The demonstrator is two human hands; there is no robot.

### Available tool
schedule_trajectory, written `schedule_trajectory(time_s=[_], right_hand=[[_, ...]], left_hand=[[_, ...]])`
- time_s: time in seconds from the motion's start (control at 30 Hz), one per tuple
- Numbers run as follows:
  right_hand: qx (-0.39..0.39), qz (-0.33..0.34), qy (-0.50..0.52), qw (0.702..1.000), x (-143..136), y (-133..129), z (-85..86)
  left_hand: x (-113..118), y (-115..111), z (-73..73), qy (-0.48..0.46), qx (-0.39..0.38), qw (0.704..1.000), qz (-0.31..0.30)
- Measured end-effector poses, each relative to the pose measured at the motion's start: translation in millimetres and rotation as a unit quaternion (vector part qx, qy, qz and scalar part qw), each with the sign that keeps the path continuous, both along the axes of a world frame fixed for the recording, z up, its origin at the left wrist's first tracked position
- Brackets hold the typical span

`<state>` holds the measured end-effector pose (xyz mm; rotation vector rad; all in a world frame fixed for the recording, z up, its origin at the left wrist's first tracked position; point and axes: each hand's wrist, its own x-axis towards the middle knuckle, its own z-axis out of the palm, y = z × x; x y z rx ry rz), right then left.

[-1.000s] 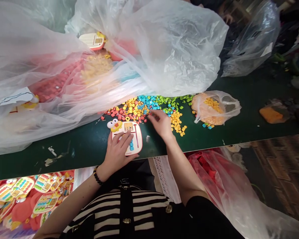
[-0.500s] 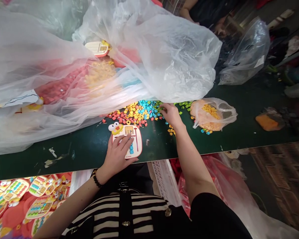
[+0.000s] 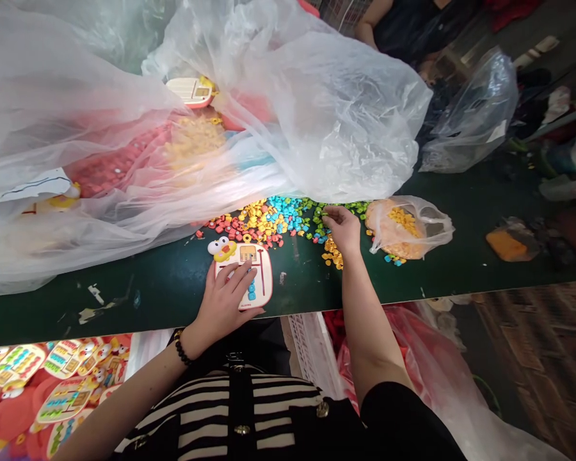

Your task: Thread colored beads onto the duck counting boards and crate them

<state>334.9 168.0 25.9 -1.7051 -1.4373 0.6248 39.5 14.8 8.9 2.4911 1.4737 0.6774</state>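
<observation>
A white, red-rimmed toy board (image 3: 265, 272) with a yellow-billed, big-eyed head lies on the green table near its front edge. Across its left and middle part my left hand (image 3: 225, 291) rests, fingers lying flat and slightly apart, close to a row of blue pieces (image 3: 252, 291) on the board. My right hand (image 3: 344, 229) is farther out to the right, fingertips pinched together among small green pieces (image 3: 318, 218); whether one is between them is hidden. Piles of blue pieces (image 3: 288, 213), yellow pieces (image 3: 253, 214) and red pieces (image 3: 230, 227) spread leftward.
Large translucent plastic sheeting (image 3: 355, 121) covers the back, over more pieces and another board (image 3: 191, 91). A small plastic bag (image 3: 393, 230) of yellow pieces sits right, beyond loose gold-yellow pieces (image 3: 333, 255). Finished-looking boards (image 3: 62, 400) fill the lower left. Another person (image 3: 408, 32) is at the back right.
My right hand has shifted slightly right and nearer along the green pieces, uncovering more of the gold-yellow ones. My left hand stays on the board. The view has moved slightly.
</observation>
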Motion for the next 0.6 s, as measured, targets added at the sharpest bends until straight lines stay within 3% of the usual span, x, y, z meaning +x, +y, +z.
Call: schedule_trajectory(time_s=[0.2, 0.3, 0.47, 0.6], right_hand=[[-0.016, 0.002, 0.224, 0.975, -1, -19, -1.4], [-0.018, 0.002, 0.282, 0.959, -5, -33, 1.1], [-0.007, -0.026, 0.271, 0.962, -4, -60, 2.0], [0.031, -0.132, 0.2, 0.97, 24, -84, -8.6]], left_hand=[[1, 0, 0.6, -0.009, -0.001, 1.0, 0.006], [1, 0, 0.7, -0.01, 0.003, 1.0, 0.006], [1, 1, 0.9, -0.01, 0.011, 1.0, -0.002], [1, 0, -0.2, -0.014, 0.016, 1.0, -0.007]])
